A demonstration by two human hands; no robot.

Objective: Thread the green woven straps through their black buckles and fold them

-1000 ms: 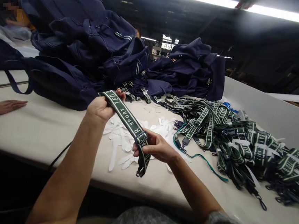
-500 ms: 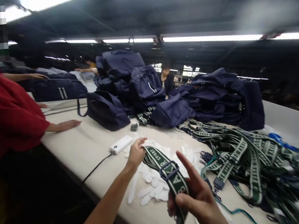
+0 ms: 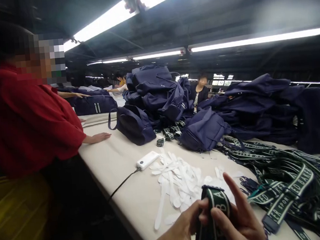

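At the bottom edge both my hands hold one green strap (image 3: 217, 201) with white woven letters. My left hand (image 3: 177, 233) pinches it from the left. My right hand (image 3: 237, 219) grips it from the right with the forefinger raised. The strap's lower part runs down between my hands and out of view. Just beyond them lies a scatter of white paper strips (image 3: 179, 180) on the pale table (image 3: 119, 164). A big heap of the same green straps (image 3: 291, 183) spreads to the right.
A person in a red top (image 3: 25, 120) stands at the left with a hand flat on the table. A white power bank (image 3: 147, 160) with a black cable lies nearby. Navy bags (image 3: 157, 94) pile up behind. Other people work farther back.
The view has swung up and left, bringing the person in red into sight. My hands have closed together on the strap, now bunched low in view instead of stretched out.
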